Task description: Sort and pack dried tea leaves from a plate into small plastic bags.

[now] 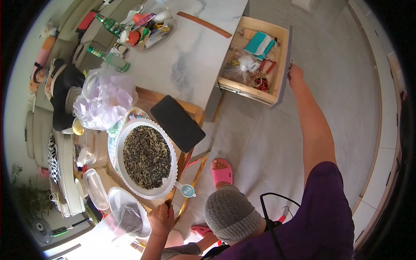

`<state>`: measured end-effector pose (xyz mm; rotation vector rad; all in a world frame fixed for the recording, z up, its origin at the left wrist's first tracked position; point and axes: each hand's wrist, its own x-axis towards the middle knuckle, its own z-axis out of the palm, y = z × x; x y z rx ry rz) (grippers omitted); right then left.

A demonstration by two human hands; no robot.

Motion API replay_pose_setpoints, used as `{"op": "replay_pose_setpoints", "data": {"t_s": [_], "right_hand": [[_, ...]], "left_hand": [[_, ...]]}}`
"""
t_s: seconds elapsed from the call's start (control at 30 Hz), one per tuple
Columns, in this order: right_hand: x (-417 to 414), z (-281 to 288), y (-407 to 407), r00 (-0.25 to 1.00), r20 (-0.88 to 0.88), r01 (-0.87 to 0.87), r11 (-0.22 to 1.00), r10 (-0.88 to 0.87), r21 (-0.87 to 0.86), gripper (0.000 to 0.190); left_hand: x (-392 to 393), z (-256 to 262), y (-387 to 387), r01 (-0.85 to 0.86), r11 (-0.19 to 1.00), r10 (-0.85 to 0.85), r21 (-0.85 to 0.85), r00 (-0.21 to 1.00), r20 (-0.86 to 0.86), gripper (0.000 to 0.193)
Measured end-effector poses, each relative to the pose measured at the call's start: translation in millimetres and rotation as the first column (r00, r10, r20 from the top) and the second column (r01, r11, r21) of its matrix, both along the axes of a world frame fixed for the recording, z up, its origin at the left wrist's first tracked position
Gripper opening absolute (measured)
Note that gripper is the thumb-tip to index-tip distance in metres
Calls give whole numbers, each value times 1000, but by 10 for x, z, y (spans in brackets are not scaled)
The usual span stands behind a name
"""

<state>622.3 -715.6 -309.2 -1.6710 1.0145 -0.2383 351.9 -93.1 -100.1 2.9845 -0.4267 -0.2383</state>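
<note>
My right hand (295,75) is closed around the metal handle at the front of a pulled-out wooden drawer (250,86). Inside lie a teal-and-white packet (260,45), a red-handled tool (268,66), clear plastic bags and coiled red-and-black wire (261,84). My left hand (161,218) is a fist at the edge of a wooden side table (188,105); whether it grips the edge is unclear. Beside it is a white scalloped-rim tray (176,165) full of loose dark and pale dry bits (146,156). A black phone (177,123) lies by the tray.
A marble-topped table (191,58) carries a brown ruler (204,24), green glass bottles (112,26) and a container of small items (156,29). A filled plastic bag (104,97) stands left. Another person (61,87) is on the sofa. A grey knit cap (230,214) shows below.
</note>
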Motion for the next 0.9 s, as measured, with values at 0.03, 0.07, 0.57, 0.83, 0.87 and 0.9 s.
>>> {"op": "replay_pose_setpoints", "data": {"t_s": [0.03,0.07,0.57,0.83,0.87,0.9], "right_hand": [[24,-34,-33,1000,-1,8,1000,-8,-9,25],[58,-65,-59,978,-33,196,957,-207,-215,27],[298,644,2027,766,-471,-638,423,438,-643,50],[478,134,1218,951,199,-134,898,235,-418,25],[508,109,1026,949,302,13,945,91,-326,25],[520,187,1083,949,298,-1,948,101,-317,25]], "left_hand": [[7,-27,0,19,1000,-19,8,1000,0,25],[15,-61,-7,29,1000,-29,-4,1000,-1,25],[-35,-10,38,6,999,-6,54,1000,3,24],[-7,-13,-40,-10,1000,10,-11,999,33,29],[19,-30,-79,-6,1000,7,-26,1000,29,29],[20,-2,-68,-17,1000,18,-12,1000,16,28]]}}
